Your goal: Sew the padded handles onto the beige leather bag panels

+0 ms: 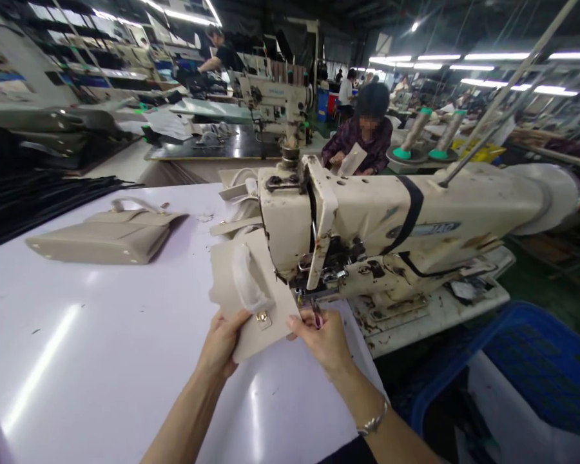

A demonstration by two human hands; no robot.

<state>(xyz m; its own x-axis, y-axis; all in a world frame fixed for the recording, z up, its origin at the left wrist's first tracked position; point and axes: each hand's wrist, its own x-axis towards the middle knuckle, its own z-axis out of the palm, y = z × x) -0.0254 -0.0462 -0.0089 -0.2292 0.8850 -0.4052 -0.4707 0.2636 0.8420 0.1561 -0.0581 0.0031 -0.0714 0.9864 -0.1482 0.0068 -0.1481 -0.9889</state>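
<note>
Head view: lower centre, I have the left hand point(222, 343) grasping the beige handled bag panel point(270, 277) beside the sewing machine point(362, 209); the right hand point(327, 340) pinches its edge, seemingly with snips point(318, 318); I judge this edge-handling; the next move wants it kept flat.

the left hand point(221, 341) holds a beige panel point(278, 299) by its near left edge, and the right hand point(327, 340) pinches its right edge, just beside the machine point(362, 212). a white-wrapped handle point(249, 280) lies on the panel. a bag point(106, 240) rests on the desk point(125, 335).
</note>
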